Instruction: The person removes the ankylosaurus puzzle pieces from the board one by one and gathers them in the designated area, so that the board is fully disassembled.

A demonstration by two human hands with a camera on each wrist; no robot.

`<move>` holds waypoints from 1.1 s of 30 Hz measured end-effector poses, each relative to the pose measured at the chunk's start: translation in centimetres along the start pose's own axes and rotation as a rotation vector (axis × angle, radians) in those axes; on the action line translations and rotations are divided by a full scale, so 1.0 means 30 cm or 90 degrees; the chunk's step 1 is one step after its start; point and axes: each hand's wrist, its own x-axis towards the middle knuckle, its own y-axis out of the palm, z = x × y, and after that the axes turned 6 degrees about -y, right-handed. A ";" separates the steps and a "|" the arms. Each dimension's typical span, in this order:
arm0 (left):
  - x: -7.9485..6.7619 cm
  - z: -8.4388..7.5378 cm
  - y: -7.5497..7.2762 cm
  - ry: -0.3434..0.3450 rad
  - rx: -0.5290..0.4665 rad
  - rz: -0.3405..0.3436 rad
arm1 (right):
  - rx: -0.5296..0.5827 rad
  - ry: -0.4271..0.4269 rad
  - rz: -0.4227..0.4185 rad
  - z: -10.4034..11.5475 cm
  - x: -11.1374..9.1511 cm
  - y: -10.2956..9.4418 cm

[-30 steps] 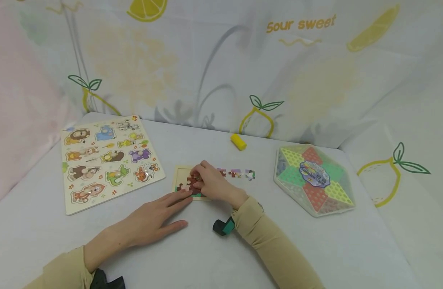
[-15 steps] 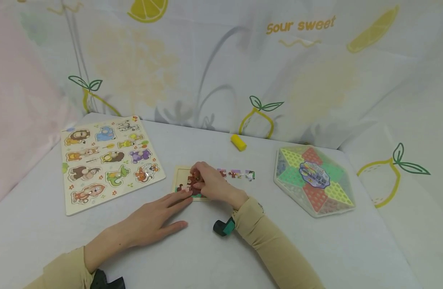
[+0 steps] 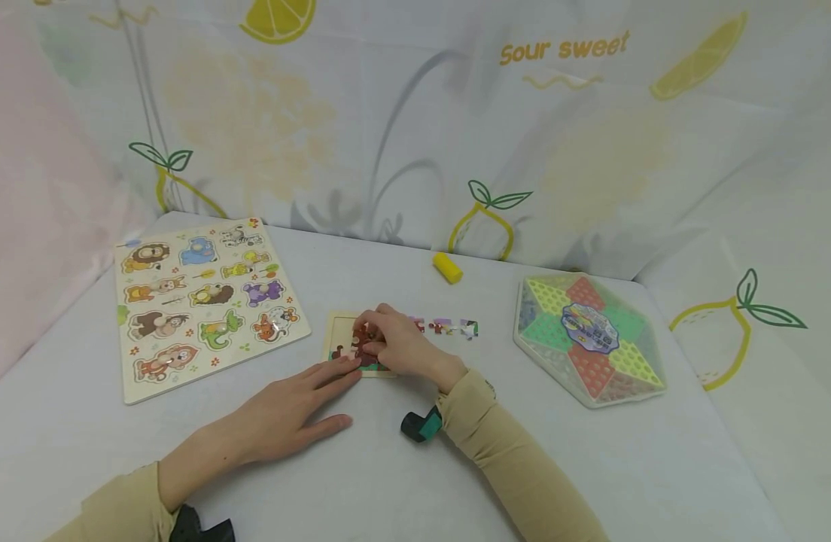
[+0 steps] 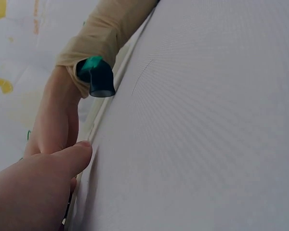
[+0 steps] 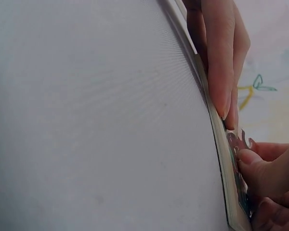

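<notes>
A small wooden jigsaw tray (image 3: pixel 341 325) lies in the middle of the white table, its lower part filled with brown and green pieces. My left hand (image 3: pixel 280 414) lies flat, fingers extended, with its fingertips on the tray's near left edge. Over the tray's right side, my right hand (image 3: pixel 409 346) pinches a brownish jigsaw piece (image 5: pixel 235 140) between thumb and finger; the right wrist view shows that piece standing tilted above the tray. The back of the right hand hides much of the tray's right half in the head view.
Several loose jigsaw pieces (image 3: pixel 442 327) form a row right of the tray. Behind them lies a yellow cylinder (image 3: pixel 447 267). An animal peg puzzle board (image 3: pixel 205 301) is at left, a hexagonal Chinese checkers box (image 3: pixel 590 339) at right. A lemon-print curtain (image 3: pixel 388 113) hangs behind.
The right hand's fingers have shifted slightly over the brown pieces inside the tray. My left hand stays in the same place.
</notes>
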 end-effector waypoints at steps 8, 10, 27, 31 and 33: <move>0.006 -0.003 -0.008 0.005 0.017 -0.006 | 0.030 0.009 -0.015 -0.002 0.011 -0.011; 0.013 -0.007 -0.011 0.005 0.030 -0.015 | 0.035 0.013 -0.023 0.001 0.019 -0.012; 0.045 -0.049 0.019 0.066 0.072 -0.037 | 0.088 0.033 -0.050 0.000 0.010 0.007; 0.052 -0.049 0.023 0.072 0.078 -0.035 | 0.119 0.027 -0.098 0.002 -0.002 -0.015; 0.057 -0.050 0.022 0.075 0.077 -0.035 | 0.122 0.024 -0.122 0.003 -0.017 -0.042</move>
